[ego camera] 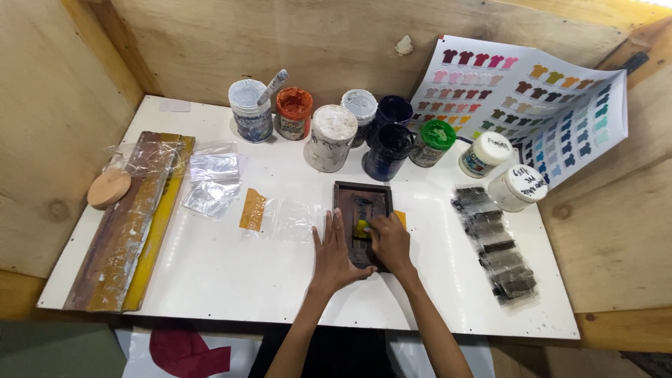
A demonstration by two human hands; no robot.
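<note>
Small dark printing frame (362, 222) lies flat on the white counter (231, 280), near its front edge. Left hand (334, 253) presses its left rail, fingers spread flat, gripping nothing. Right hand (390, 240) curls over a yellow smear, perhaps pinching something small; steady pressure seems wise. Paint jars (329, 136) stand behind.

Table top (231, 280): white | small frame (344, 190): dark brown, yellow patch at centre | jars: orange (293, 112), green-lidded (432, 142), dark blue (387, 150), two white-lidded (517, 186) | chart (532, 105): white, rows of shirt shapes in pink, maroon, orange, green, blue | tape piece (253, 209): amber | long board (150, 224): brown, yellow edge.
</note>
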